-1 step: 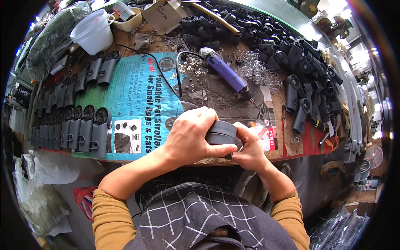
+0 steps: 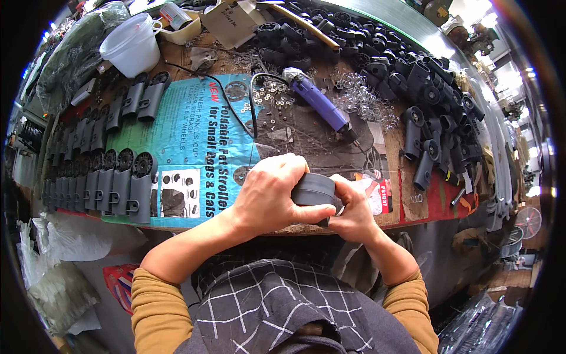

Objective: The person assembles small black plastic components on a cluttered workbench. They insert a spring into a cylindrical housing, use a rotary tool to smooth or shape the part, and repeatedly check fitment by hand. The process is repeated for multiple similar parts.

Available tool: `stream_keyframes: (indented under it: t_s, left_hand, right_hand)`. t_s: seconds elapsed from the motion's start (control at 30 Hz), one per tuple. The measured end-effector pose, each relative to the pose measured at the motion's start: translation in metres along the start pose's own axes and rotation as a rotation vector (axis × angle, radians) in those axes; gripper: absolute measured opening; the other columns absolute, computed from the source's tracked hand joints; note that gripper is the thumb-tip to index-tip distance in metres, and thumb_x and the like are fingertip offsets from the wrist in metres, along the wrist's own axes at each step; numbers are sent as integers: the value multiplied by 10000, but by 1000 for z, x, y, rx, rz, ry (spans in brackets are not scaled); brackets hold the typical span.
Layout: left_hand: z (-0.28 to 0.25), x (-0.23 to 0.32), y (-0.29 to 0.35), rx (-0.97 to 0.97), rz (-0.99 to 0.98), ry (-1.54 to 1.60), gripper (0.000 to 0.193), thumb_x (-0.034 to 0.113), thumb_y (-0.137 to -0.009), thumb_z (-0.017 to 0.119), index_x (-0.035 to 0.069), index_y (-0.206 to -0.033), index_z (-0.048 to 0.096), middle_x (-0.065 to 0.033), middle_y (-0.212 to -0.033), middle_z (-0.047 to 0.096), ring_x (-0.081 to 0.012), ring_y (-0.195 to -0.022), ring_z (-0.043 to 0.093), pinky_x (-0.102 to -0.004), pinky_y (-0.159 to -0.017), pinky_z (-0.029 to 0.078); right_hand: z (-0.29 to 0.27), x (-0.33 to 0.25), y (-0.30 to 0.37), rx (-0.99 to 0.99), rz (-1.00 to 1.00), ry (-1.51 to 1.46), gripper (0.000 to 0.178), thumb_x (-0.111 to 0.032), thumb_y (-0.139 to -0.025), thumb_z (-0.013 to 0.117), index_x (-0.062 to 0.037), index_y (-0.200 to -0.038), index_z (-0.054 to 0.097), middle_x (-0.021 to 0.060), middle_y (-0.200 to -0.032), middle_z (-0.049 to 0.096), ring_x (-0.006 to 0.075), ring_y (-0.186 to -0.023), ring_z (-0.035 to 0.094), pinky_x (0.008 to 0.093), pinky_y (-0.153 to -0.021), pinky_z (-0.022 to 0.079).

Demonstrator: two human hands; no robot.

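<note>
A dark grey round plastic wheel part (image 2: 313,190) is held between my two hands, just above the near edge of the table. My left hand (image 2: 272,192) wraps its left side, with the thumb stretched across the front below the rim. On its right side, my right hand (image 2: 352,209) grips with bent fingers and the thumb pressed in close. The underside of the part is mostly hidden by my fingers. Beyond my hands, a purple electric screwdriver (image 2: 321,105) lies on the printed sheet (image 2: 194,135), its bit pointing toward me and to the right.
Grey wheel housings (image 2: 141,186) stand in rows at the left. Black caster parts (image 2: 424,88) are heaped at the far right. Washers (image 2: 272,93) and clear small pieces (image 2: 359,94) lie scattered near the screwdriver. A white bucket (image 2: 131,47) stands at the back left; a black cable (image 2: 253,112) loops across the sheet.
</note>
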State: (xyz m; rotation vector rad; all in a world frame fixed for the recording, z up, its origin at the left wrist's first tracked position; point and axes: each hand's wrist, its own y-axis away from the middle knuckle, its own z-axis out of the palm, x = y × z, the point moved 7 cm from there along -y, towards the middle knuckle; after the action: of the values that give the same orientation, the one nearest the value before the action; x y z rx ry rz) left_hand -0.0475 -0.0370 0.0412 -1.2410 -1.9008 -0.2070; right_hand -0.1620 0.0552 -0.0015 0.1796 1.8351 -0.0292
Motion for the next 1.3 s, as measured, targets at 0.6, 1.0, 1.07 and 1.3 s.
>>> stream_keyframes:
  t_s: [0.6,1.0,1.07,1.3]
  left_hand:
    - [72,-101,22,378,-201,277,626,482,-952,539,-39,-1287,450,-240,-1237,509,-395,-1158,506,-447,-1002,395]
    - [59,-104,5,241,-222,305,585,256,-738,814,4,-1174,517,-191,-1093,562,-351,-1006,585,-414,-878,485]
    - [61,-106,6,218,-301,362,573,254,-740,813,4,-1167,524,-194,-1101,562,-353,-1013,587,-412,-876,486]
    - [57,-104,7,232,-277,394,548,259,-756,793,13,-1169,528,-187,-1122,564,-370,-1038,573,-430,-914,460]
  right_hand:
    - [56,19,-19,325,-437,963,270,-61,-800,631,61,-1040,652,201,-1132,625,291,-913,629,366,-744,532]
    - [-24,66,-109,254,77,175,108,-125,-887,656,-20,-890,682,41,-800,637,125,-710,610,273,-668,488]
    - [-23,46,-135,292,-187,556,58,-93,-835,663,-39,-855,676,72,-790,607,227,-742,619,334,-694,495]
    - [16,48,-183,173,-326,829,99,-126,-789,697,-30,-795,672,97,-837,612,298,-879,581,405,-813,468]
